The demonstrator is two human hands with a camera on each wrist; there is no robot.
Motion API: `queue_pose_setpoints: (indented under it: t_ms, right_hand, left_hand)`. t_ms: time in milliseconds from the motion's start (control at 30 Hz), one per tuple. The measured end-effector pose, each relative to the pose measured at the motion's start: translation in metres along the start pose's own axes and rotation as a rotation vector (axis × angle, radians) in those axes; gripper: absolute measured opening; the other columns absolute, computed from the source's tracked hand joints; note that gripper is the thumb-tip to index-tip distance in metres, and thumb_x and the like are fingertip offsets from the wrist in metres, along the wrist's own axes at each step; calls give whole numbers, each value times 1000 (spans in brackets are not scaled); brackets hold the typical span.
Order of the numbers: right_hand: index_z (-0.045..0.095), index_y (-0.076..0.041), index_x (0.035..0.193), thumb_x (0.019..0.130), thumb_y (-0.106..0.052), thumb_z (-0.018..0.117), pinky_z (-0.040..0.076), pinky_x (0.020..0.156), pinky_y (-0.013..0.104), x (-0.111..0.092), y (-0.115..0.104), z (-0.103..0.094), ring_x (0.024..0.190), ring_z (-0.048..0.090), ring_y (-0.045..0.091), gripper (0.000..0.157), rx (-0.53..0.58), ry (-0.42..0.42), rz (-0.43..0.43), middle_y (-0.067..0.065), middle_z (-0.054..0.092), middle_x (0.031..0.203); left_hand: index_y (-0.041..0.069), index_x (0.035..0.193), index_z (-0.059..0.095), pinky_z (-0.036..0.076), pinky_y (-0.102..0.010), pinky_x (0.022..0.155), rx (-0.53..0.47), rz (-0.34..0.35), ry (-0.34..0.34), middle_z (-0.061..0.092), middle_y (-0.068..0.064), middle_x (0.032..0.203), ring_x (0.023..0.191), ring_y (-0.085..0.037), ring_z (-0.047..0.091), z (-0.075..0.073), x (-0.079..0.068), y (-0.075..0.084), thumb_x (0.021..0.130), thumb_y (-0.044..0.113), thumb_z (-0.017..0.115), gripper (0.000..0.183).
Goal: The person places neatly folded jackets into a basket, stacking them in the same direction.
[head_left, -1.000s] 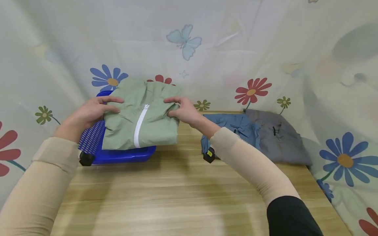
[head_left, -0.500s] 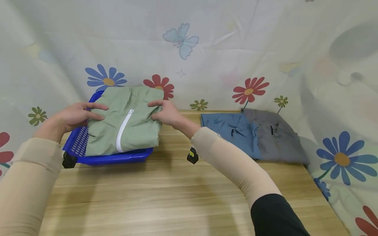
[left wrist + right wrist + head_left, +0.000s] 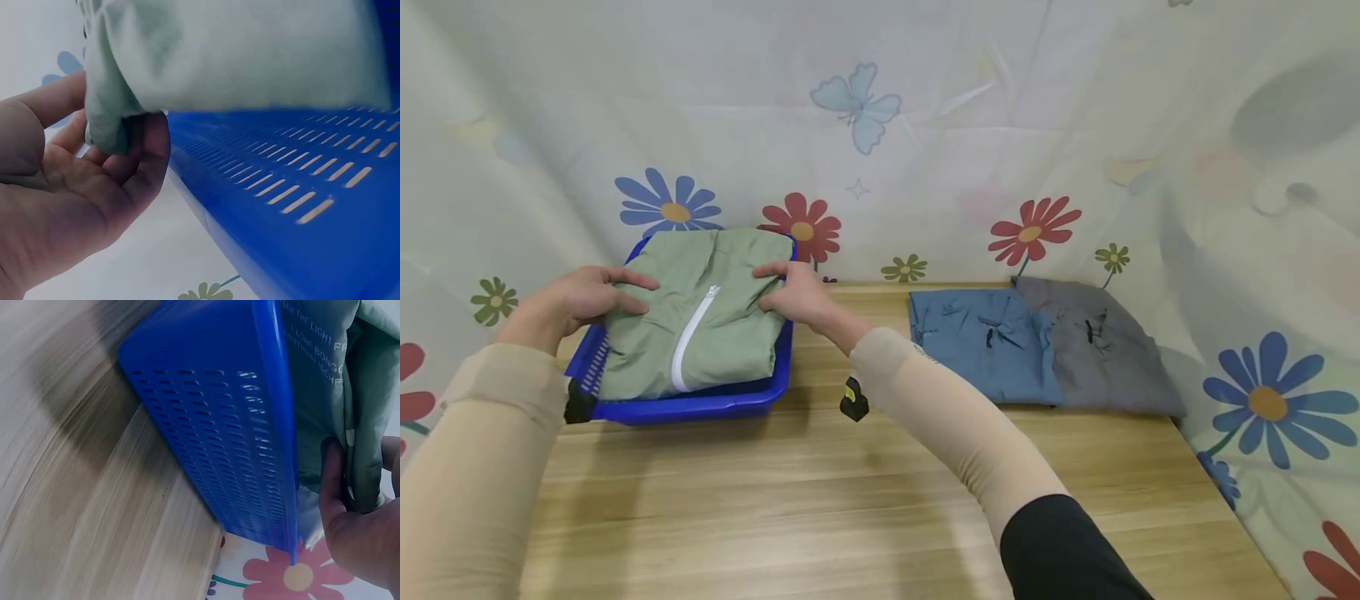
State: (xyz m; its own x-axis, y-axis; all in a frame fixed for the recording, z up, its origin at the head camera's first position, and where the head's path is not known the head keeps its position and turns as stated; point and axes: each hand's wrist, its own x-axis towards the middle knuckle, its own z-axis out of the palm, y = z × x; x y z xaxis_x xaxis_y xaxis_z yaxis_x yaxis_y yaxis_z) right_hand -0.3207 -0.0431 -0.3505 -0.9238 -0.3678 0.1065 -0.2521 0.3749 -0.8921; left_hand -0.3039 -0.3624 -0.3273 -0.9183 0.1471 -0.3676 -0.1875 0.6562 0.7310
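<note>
A folded light green jacket [image 3: 737,329] with a white zipper lies over the blue basket [image 3: 700,408], within its rim in the head view. My left hand [image 3: 587,298] grips the jacket's left edge, thumb on top and fingers curled beneath, as the left wrist view shows. On the opposite edge, my right hand [image 3: 802,293] pinches the folded layers between thumb and fingers. In the right wrist view, pale printed lettering shows on the green cloth [image 3: 319,353] beside the basket's slotted wall [image 3: 206,419]. How far the jacket rests on the basket's floor is hidden.
A folded blue garment [image 3: 977,350] and a folded grey garment [image 3: 1097,350] lie side by side at the back right of the wooden table [image 3: 820,500]. A flower-printed curtain [image 3: 925,125] hangs behind. Small black devices [image 3: 853,400] sit at both wrists.
Both hands have carried the green jacket left and down, from above the basket into its rim. The blue and grey garments have stayed in place.
</note>
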Motion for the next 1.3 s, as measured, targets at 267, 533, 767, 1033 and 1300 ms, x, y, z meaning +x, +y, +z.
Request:
queue_pose_setpoints:
  t_ms: [267, 533, 767, 1033, 1300]
  right_hand:
    - [72, -9, 128, 82, 4, 77, 46, 67, 17, 7, 2, 12, 99, 52, 15, 48, -66, 15, -19, 9, 63, 133]
    - [73, -8, 127, 80, 5, 77, 44, 65, 18, 7, 4, 15, 99, 53, 17, 49, -124, 28, -32, 11, 64, 132]
    - [64, -5, 137, 86, -3, 74, 48, 79, 19, 7, 7, 9, 102, 59, 16, 51, -147, 1, -34, 12, 65, 127]
    - [64, -3, 133, 92, -7, 73, 51, 73, 23, 1, 9, -4, 96, 66, 18, 42, -159, 14, -48, 19, 62, 129]
    - [58, 3, 134, 95, -2, 68, 56, 87, 31, -4, 28, -21, 115, 64, 29, 41, -62, -6, -44, 23, 59, 137]
  left_hand:
    - [-5, 154, 33, 52, -40, 87, 12, -22, 29, 13, -40, 158, 127, -46, 45, -2, -2, 0, 102, 10, 60, 60]
    - [-4, 155, 33, 52, -42, 88, 20, -31, 37, 10, -39, 159, 129, -48, 43, 0, 0, -2, 103, 10, 60, 60]
    - [-7, 154, 32, 38, -61, 109, 69, -29, 24, 13, -40, 158, 137, -56, 35, 4, -1, 3, 105, 19, 59, 62]
    - [-10, 147, 38, 33, -71, 106, 276, -5, 121, 23, -45, 149, 130, -62, 34, 4, -4, 14, 105, 35, 55, 63]
    - [-12, 141, 41, 30, -73, 105, 366, 21, 161, 27, -45, 146, 132, -63, 28, 12, -11, 28, 104, 32, 54, 59]
